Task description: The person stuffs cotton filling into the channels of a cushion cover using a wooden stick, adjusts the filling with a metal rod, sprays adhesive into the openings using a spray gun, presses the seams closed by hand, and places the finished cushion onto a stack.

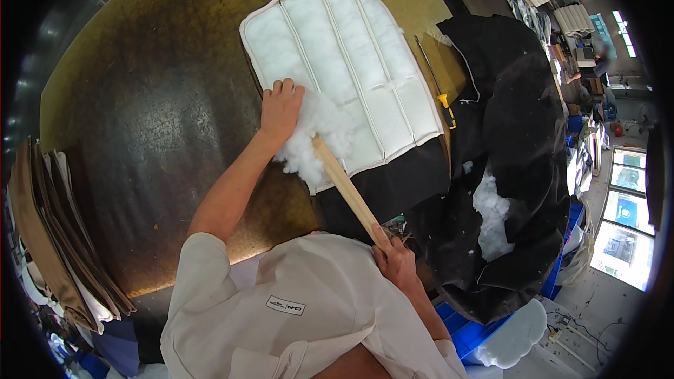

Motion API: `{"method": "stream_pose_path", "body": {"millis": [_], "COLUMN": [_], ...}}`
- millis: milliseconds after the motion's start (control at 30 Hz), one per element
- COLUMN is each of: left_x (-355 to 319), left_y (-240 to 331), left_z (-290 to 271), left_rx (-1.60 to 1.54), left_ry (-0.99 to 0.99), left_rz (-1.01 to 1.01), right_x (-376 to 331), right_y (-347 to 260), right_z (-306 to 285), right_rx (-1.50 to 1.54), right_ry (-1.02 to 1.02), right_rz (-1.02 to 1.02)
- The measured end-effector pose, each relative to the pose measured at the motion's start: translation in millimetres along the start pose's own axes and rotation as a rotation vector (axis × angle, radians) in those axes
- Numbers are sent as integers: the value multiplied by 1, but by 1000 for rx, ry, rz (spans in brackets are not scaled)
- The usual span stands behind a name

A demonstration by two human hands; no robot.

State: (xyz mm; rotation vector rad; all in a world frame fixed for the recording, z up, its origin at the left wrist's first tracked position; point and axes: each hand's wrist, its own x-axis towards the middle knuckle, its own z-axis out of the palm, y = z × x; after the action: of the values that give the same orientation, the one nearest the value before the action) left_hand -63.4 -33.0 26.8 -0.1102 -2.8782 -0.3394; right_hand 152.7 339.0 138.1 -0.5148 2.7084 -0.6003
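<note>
One brown worktop (175, 98) is filling frame left. Left hand (281, 111) is resting, fingers bent, on the left side of the white channelled panel (337, 74) at upper centre; can't tell whether it's pinching. Loose white fill (319, 123) is bunching at the panel's lower-left corner. Wooden stick (349, 188) is poking into it; right hand (397, 264), lower centre, is gripping the near end. My take: worth keeping the stick lined up with the panel's length, feeding fill in small bits, bracing the edge.
</note>
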Motion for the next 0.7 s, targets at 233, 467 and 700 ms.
{"method": "stream_pose_path", "body": {"millis": [233,467,700], "left_x": [-13,-2,-34], "left_y": [13,0,28], "left_z": [-14,6,3], "left_rx": [-240,-155,-500], "left_ry": [29,195,263], "left_rz": [-30,-15,-178], "right_x": [-12,-10,53], "right_y": [3,-7,-23], "right_z": [8,11,62], "right_rx": [-26,-24,-80], "right_ry": [19,21,114], "right_rz": [20,28,50]}}
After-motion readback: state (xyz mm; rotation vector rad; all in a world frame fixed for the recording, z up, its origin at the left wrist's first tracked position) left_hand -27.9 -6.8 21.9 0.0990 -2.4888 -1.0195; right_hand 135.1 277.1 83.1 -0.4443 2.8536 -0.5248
